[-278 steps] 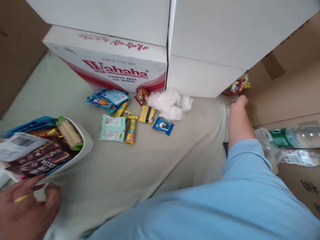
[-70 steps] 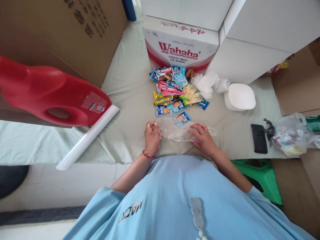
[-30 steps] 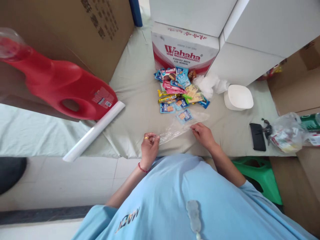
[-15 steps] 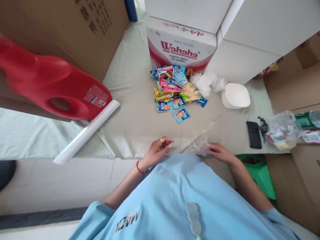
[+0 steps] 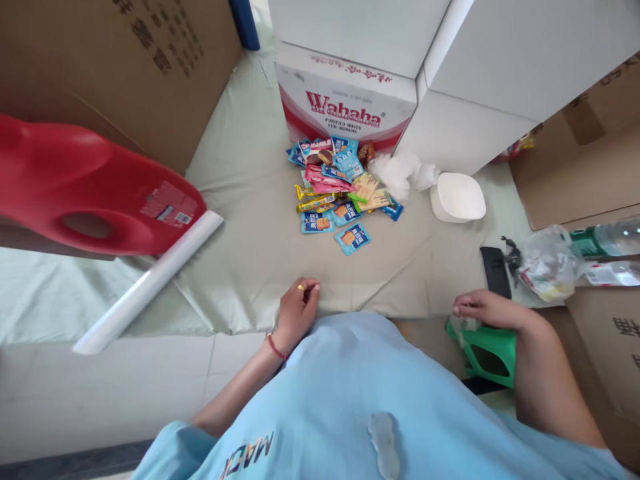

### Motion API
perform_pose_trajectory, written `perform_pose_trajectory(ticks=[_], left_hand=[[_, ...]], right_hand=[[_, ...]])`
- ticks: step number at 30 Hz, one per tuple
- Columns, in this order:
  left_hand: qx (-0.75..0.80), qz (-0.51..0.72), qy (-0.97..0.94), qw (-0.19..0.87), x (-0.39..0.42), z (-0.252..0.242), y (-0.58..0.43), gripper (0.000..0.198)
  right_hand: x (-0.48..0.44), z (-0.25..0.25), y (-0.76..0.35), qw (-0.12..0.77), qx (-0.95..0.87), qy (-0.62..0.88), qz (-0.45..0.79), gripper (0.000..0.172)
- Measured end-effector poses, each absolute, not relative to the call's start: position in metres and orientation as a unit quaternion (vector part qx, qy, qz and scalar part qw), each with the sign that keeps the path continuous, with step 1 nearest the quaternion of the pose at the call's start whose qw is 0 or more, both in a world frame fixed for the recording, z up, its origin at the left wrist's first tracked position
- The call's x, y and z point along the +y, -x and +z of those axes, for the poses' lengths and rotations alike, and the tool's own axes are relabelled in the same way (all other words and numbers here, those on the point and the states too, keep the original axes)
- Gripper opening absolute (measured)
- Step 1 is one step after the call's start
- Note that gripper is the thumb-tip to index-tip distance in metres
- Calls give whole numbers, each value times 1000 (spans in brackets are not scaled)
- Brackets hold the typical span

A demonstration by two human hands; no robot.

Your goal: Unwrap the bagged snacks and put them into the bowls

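One crumpled film was pinched by the right hand over the green stool; left of it, the left hand was curled shut, empty.

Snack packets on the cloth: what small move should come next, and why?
Probably move the right hand from the green stool to the snack packets: they lie loose in a pile, and neither it nor the curled left hand touches them.
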State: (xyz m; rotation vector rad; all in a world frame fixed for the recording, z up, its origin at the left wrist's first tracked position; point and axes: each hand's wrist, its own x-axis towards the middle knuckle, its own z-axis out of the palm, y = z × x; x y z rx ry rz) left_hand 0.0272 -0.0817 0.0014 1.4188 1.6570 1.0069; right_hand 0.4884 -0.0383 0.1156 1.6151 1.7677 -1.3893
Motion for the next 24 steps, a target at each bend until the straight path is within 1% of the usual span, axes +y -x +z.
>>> perform_pose_trajectory(ticks=[2,3,5,10,11,12,14,16,18,19,20,21,24], left_hand=[[631,386,-582,338,-88,0,-21,21],[627,386,-591,329,-92,-2,-18,21],[623,388,-602,315,-97,-5,-13,20],[633,394,-599,293,-98,-11,-12,22],[630,390,-604,294,-96,-11,-13,22],[624,384,-612,298,-95,-12,-14,23],[613,370,-627,308,-92,-11,-15,25],[608,362,-632,315,-91,-10,-15,25],[612,363,-626,319,-91,-9,-14,25],[615,365,-621,321,-91,-9,-14,25],[618,369,-615,323,-91,-8,-14,25],[621,373,-608,325,-91,-8,-14,24],[621,388,-594,333,-91,-7,-14,23]], right_hand=[[-2,124,-474,260,634,-547,-480,47],[13,127,-468,283,643,-543,-460,45],[40,132,-458,286,676,-542,-408,41],[108,134,-423,207,727,-608,-243,23],[124,131,-414,183,729,-623,-216,22],[141,126,-405,155,733,-634,-194,25],[174,111,-388,81,738,-651,-156,39],[205,93,-373,-53,735,-654,-173,53],[229,76,-362,-192,720,-610,-269,64],[238,69,-358,-239,708,-580,-325,69],[245,64,-356,-262,694,-557,-373,72],[248,62,-355,-258,684,-549,-406,71],[242,68,-358,-222,650,-585,-432,62]])
